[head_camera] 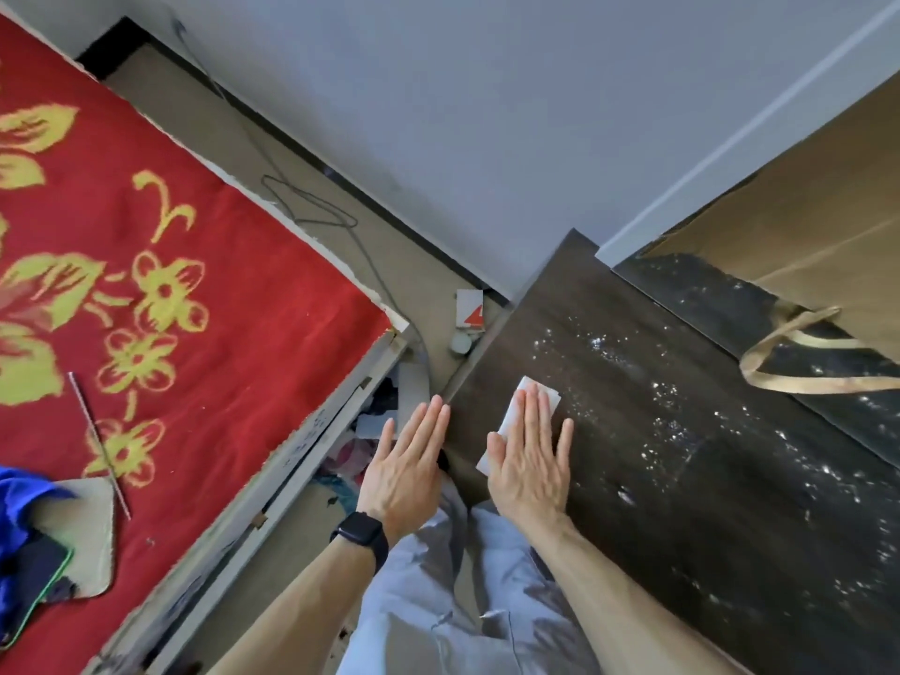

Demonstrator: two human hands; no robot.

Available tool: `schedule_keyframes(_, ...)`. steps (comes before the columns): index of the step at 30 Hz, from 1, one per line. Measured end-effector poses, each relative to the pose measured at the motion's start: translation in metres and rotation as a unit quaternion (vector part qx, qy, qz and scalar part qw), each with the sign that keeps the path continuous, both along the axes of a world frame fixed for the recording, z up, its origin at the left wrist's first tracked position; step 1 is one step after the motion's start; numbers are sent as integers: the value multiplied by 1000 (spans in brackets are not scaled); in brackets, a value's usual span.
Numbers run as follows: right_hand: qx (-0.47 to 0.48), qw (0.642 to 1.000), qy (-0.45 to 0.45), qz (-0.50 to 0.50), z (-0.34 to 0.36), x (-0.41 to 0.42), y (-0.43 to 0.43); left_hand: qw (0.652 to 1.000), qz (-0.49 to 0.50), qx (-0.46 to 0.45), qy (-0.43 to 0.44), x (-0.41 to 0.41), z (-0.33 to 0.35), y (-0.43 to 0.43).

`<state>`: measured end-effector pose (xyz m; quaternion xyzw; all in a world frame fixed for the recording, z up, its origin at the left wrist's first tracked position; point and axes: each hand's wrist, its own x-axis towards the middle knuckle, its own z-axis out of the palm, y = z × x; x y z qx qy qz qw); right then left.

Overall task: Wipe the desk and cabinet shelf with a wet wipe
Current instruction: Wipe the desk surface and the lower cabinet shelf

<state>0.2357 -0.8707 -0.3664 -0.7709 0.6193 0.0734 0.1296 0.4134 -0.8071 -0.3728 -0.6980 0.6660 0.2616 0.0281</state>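
- The right hand [531,460] lies flat, fingers straight and together, pressing a white wet wipe [510,415] onto the dark worktop [657,504] near its left corner. It grips nothing.
- The left hand [409,460] is open and holds nothing, just off the worktop's edge.
- Unpinched, the wipe could bunch or slip from under the palm.
- The white specks [667,392] may smear or spill over the edge.
- Wiping around the paper bag [803,226] would leave a dusty patch.

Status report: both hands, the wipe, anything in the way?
Right hand flat, pressing wet wipe on desk. Left hand open, beside the desk edge. White specks ahead; paper bag handle lies farther right.
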Motion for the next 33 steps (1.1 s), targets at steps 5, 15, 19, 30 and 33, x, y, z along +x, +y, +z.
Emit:
schedule_keyframes(5, -7, 997, 47, -66, 7, -63, 43, 999, -23, 37, 12, 1, 7, -20)
schedule_keyframes(15, 10, 996, -35, 85, -4, 54, -60, 995, -62, 60, -49, 12, 14, -26)
schedule_keyframes(19, 0, 1000, -23, -22, -3, -10, -58, 994, -82, 54, -38, 9, 25, -40)
schedule_keyframes(30, -4, 998, -23, -53, 2, -53, -32, 998, -55, -5, -18, -16, 5, -82)
schedule_keyframes(33, -11, 998, -39, 54, -4, -23, -55, 1000, -19, -7, -12, -26, -8, -85)
